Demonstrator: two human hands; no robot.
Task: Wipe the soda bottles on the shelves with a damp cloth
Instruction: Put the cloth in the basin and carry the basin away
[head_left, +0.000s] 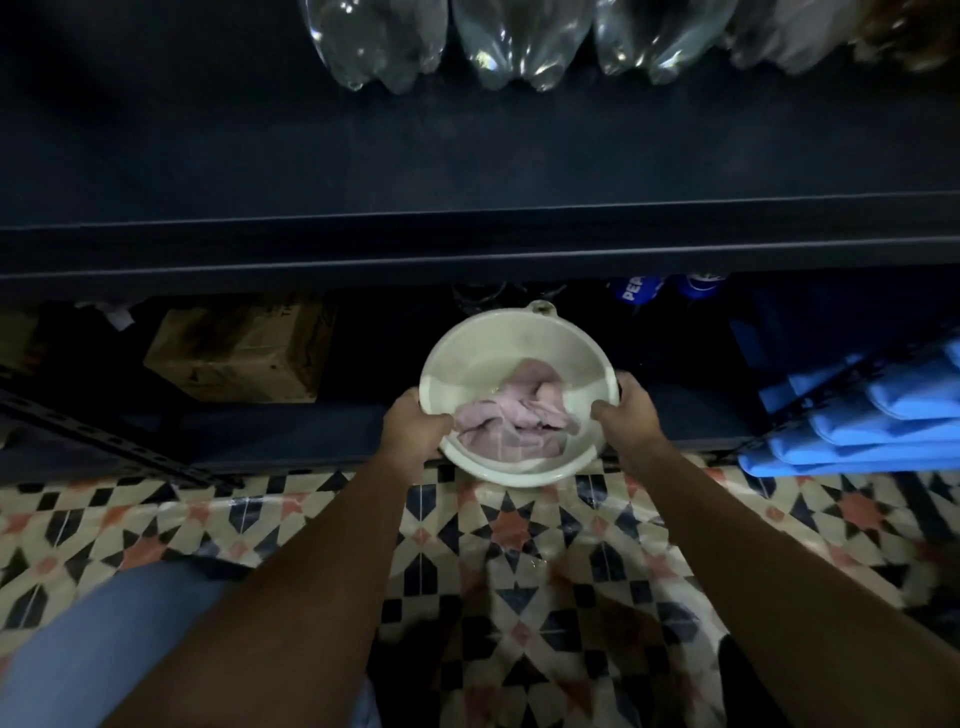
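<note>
A white plastic basin (483, 340) with water and a crumpled pink cloth (514, 418) in it sits low in front of the bottom shelf. My left hand (413, 428) grips its left rim. On the right rim, my right hand (626, 410) grips the basin as well. Clear soda bottles (519, 39) stand in a row at the back of the dark upper shelf (467, 156). Blue-labelled soda bottles (665, 288) show under that shelf, mostly hidden in shadow.
A cardboard box (244, 353) rests on the lower shelf at the left. Blue stacked packs (872, 415) lie at the right. A dark metal shelf rail (104, 431) runs across the left. Patterned tile floor (519, 545) spreads below my arms.
</note>
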